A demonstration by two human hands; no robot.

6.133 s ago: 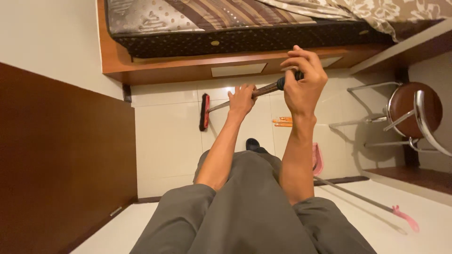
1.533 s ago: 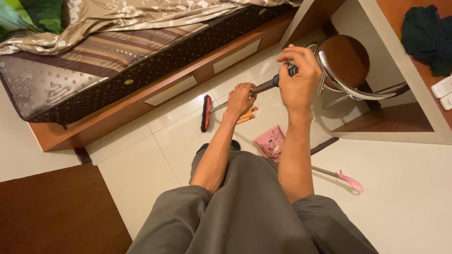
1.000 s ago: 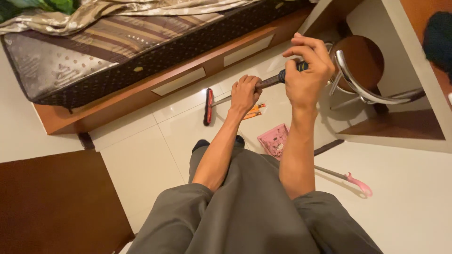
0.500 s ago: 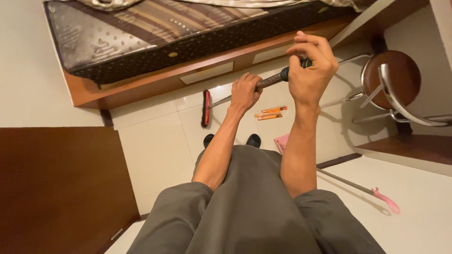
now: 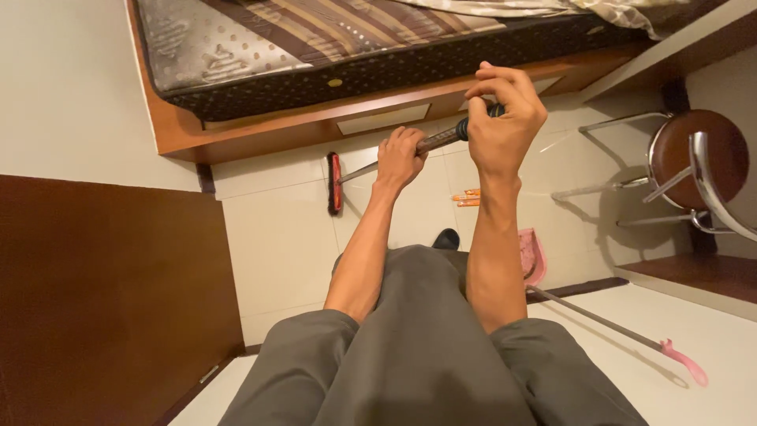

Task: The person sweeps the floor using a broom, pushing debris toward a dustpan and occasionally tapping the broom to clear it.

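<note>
I hold a long-handled broom by its metal shaft point(image 5: 438, 141). My left hand point(image 5: 400, 156) grips the shaft lower down. My right hand point(image 5: 502, 126) closes around the dark grip at the top end. The broom's red and black brush head point(image 5: 334, 183) rests on the white tiled floor, close to the wooden bed frame point(image 5: 315, 130). My grey-trousered legs fill the lower middle of the view, with one dark shoe point(image 5: 446, 238) showing beyond them.
A pink dustpan point(image 5: 534, 259) with a long handle ending in a pink tip point(image 5: 684, 364) lies on the floor at right. Small orange items point(image 5: 470, 198) lie near it. A chrome stool with a brown seat point(image 5: 694, 170) stands far right. A dark wooden panel point(image 5: 102, 300) fills the left.
The view has swung left and back. Both hands keep their hold on the broom, and the brush head stays on the tiles near the bed frame.
</note>
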